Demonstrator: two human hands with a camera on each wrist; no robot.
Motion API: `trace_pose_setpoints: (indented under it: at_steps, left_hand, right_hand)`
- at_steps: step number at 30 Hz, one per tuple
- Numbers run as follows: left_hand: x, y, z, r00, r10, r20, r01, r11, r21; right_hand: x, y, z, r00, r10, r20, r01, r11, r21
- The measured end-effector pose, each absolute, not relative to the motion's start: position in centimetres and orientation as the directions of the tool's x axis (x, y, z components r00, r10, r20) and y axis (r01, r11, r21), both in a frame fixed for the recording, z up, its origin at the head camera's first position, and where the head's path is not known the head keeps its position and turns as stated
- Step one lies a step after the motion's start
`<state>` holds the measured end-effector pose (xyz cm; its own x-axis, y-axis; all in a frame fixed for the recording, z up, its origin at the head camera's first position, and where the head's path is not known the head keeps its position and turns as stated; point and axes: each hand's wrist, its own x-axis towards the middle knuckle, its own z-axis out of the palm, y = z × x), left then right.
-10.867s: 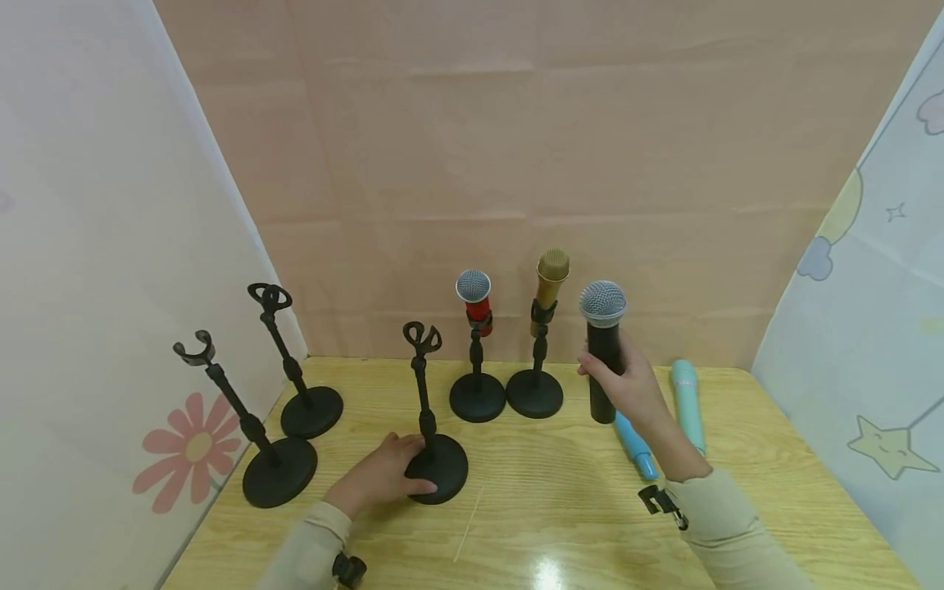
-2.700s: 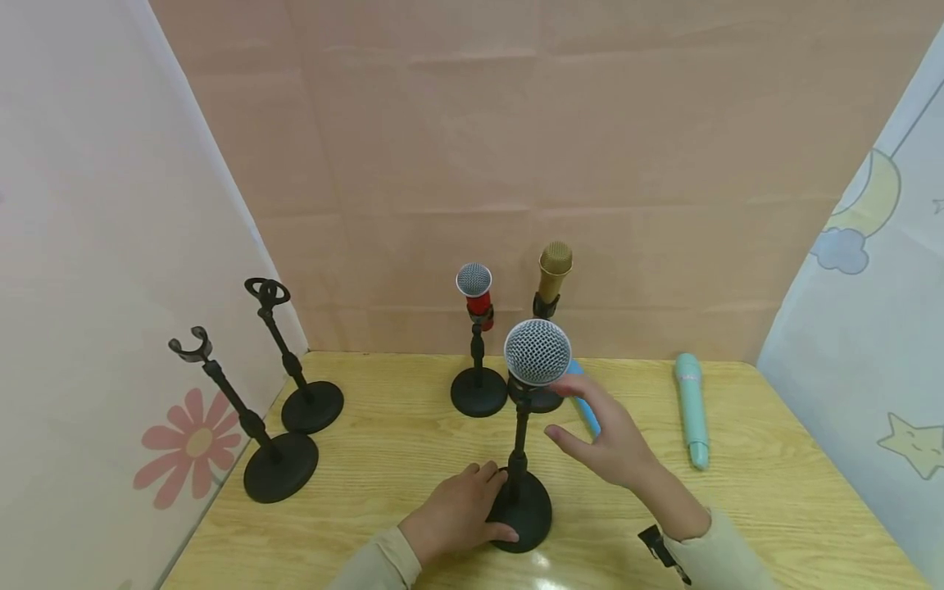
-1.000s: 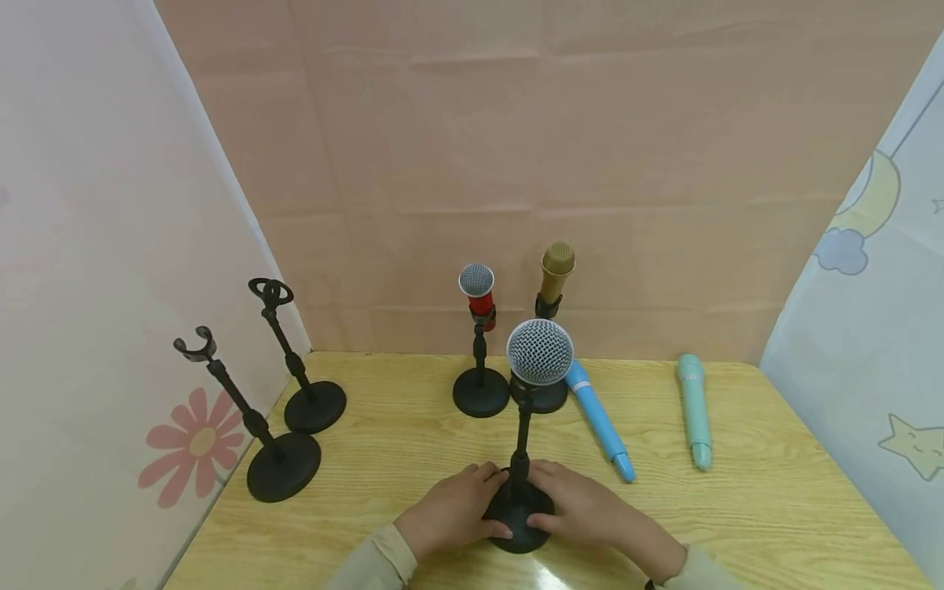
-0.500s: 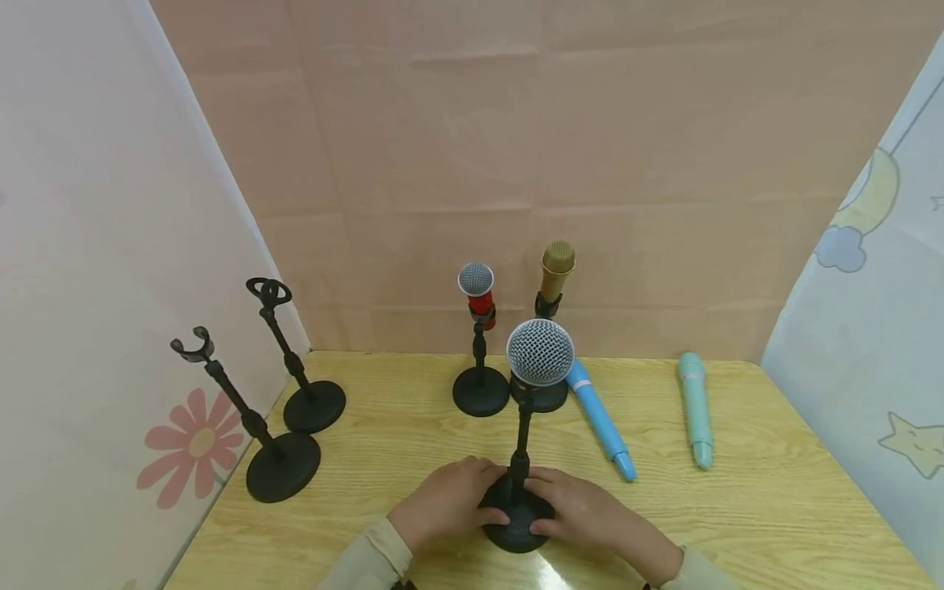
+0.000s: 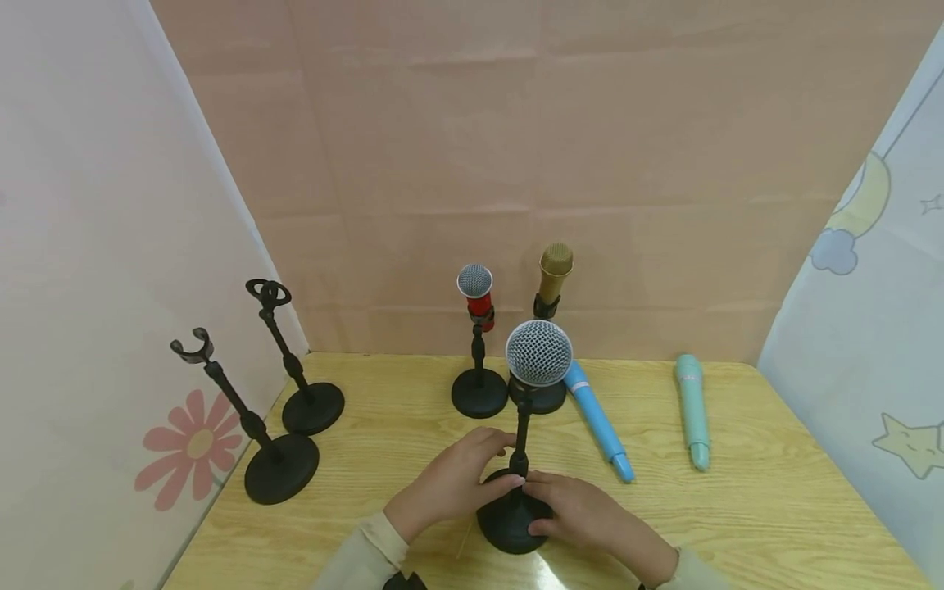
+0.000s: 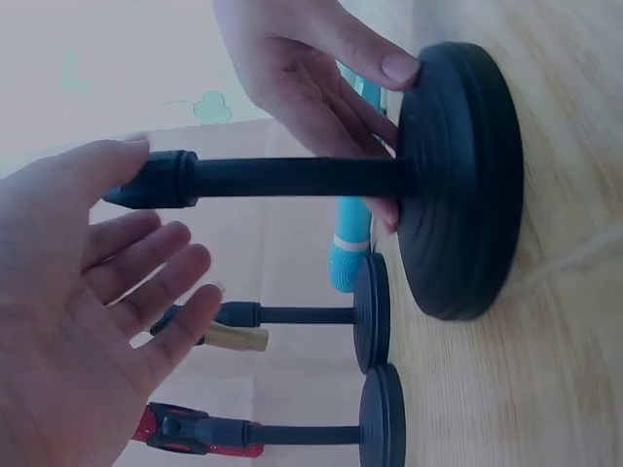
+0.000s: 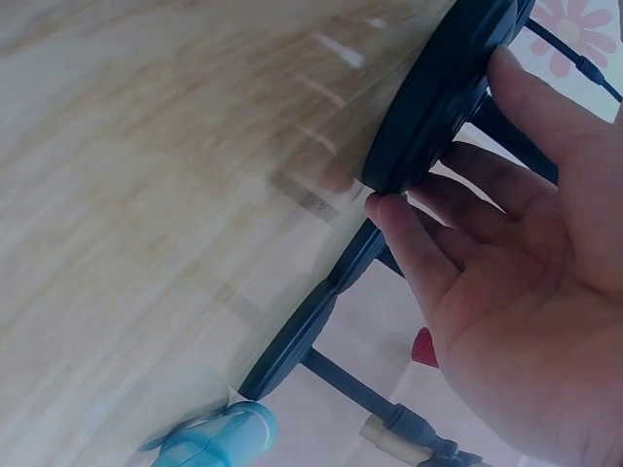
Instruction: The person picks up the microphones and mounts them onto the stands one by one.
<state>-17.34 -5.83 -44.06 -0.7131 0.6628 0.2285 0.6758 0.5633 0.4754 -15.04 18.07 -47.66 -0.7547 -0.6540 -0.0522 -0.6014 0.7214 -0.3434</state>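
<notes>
A tabletop microphone stand point(image 5: 507, 526) with a round black base stands upright near the front middle of the table. At its top sits a microphone point(image 5: 539, 354) with a silver mesh head, which hides the clip from the head view. My left hand point(image 5: 459, 482) is at the pole, its thumb against the collar and its other fingers loosely spread, as the left wrist view shows. Low on the right side, my right hand point(image 5: 586, 512) holds the base, thumb on top and fingers at the rim; its thumb point(image 7: 531, 92) shows against the base in the right wrist view.
Behind stand a red microphone point(image 5: 479, 306) and a gold microphone point(image 5: 553, 279), each in its own stand. A blue microphone point(image 5: 601, 422) and a mint-green microphone point(image 5: 693, 414) lie to the right. Two bare stands, one nearer point(image 5: 280, 469) and one farther point(image 5: 313, 408), are at left.
The silver-headed microphone passed from my right hand into the stand, which shifted right and nearer. My right hand then came down to the base. Since half a second ago, my left hand rose to the pole.
</notes>
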Motion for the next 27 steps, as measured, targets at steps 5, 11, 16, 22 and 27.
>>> trace_pose_setpoints:
  at_steps: [5, 11, 16, 22, 27]
  left_hand:
    - [-17.3, -5.6, -43.9, -0.676, 0.674, 0.298, 0.710, 0.488, 0.508]
    - [-17.4, -5.1, -43.8, -0.664, 0.688, 0.293, 0.698, 0.429, 0.573]
    - [-17.5, -5.0, -43.9, -0.660, 0.692, 0.293, 0.695, 0.414, 0.588]
    - [-17.7, -4.7, -44.1, -0.678, 0.691, 0.253, 0.647, 0.397, 0.651]
    - [-17.7, -4.6, -44.1, -0.703, 0.676, 0.222, 0.597, 0.390, 0.701]
  right_hand:
    - [-15.0, 18.0, -47.8, -0.761, -0.645, -0.065, -0.587, 0.729, -0.353]
    - [-15.1, 18.1, -47.9, -0.755, -0.655, -0.038, -0.601, 0.713, -0.360]
    - [-15.1, 18.1, -48.0, -0.753, -0.657, -0.029, -0.608, 0.713, -0.351]
    - [-15.2, 18.1, -48.1, -0.753, -0.657, -0.035, -0.608, 0.715, -0.345]
    - [-15.2, 18.0, -48.1, -0.756, -0.653, -0.046, -0.602, 0.721, -0.343]
